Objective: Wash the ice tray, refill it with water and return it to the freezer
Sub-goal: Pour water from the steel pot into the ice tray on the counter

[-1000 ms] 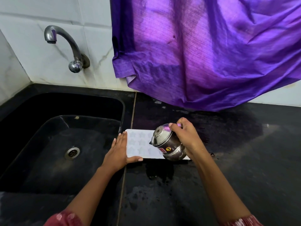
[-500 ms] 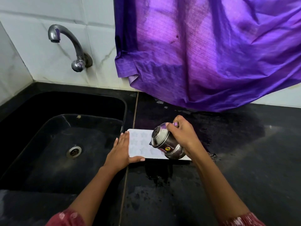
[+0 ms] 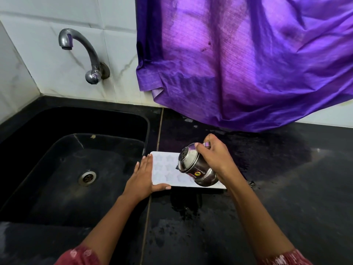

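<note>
You are tilting a steel pot [image 3: 194, 169] over the white ice tray [image 3: 165, 170], your right hand [image 3: 215, 159] curling its grip round the pot's neck. The tray is lying on the black table [image 3: 286, 188] just right of the sink [image 3: 105, 123], your left hand [image 3: 142, 180] pressing its edge, grip wide.

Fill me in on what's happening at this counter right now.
A person is refilling the ice tray, which lies flat on the black counter just right of the sink. The right hand grips a small steel pot, tipped mouth-down over the tray. The left hand lies flat against the tray's left end, thumb along its near edge, steadying it. No stream of water can be made out.
</note>
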Motion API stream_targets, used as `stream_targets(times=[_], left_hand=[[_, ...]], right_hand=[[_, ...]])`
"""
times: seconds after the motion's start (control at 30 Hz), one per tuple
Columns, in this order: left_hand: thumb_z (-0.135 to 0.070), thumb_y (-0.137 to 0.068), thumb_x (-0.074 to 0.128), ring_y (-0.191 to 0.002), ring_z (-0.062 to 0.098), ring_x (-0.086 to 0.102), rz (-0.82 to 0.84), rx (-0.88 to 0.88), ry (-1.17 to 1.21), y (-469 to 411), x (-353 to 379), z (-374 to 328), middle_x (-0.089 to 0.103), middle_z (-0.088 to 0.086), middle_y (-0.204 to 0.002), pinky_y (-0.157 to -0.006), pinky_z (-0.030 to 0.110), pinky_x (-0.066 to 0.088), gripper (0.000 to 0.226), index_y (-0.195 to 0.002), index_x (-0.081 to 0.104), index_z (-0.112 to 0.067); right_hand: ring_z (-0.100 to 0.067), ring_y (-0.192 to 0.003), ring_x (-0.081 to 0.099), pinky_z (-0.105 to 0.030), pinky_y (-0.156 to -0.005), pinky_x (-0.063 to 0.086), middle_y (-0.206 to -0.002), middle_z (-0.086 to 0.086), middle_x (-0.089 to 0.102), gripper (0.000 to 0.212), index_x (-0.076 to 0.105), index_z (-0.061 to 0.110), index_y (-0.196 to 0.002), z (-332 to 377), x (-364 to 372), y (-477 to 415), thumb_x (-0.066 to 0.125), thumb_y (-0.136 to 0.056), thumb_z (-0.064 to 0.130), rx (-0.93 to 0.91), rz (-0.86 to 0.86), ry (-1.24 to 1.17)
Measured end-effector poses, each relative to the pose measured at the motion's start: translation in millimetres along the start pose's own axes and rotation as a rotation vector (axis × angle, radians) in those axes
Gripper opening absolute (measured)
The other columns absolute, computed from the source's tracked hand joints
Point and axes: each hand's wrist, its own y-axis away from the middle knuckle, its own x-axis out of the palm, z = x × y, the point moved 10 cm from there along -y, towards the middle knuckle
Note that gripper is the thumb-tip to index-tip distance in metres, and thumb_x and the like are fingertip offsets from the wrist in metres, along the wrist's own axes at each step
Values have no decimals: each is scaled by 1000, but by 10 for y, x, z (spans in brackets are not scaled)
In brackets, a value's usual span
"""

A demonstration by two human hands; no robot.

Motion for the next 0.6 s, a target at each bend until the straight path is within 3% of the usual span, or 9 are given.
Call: stream_targets(times=[0.4, 0.6], left_hand=[[-67, -68, 65, -147, 16, -7, -1, -12, -2, 2, -10, -4, -3, 5, -160, -118, 32, -7, 125, -149, -7, -6], [-67, -68, 65, -147, 15, -8, -3, -15, 2, 4, -8, 6, -3, 5, -160, -117, 31, -8, 124, -150, -7, -6]], right_hand=[[-9, -54, 34, -23, -48, 30, -59, 5, 37, 34, 34, 19, -63, -246, 65, -3, 60, -85, 14, 114, 0, -248], [-12, -59, 36, -28, -54, 32, -61, 2, 39, 33, 34, 19, -63, -148, 179, -25, 60, -83, 15, 101, 33, -253]])
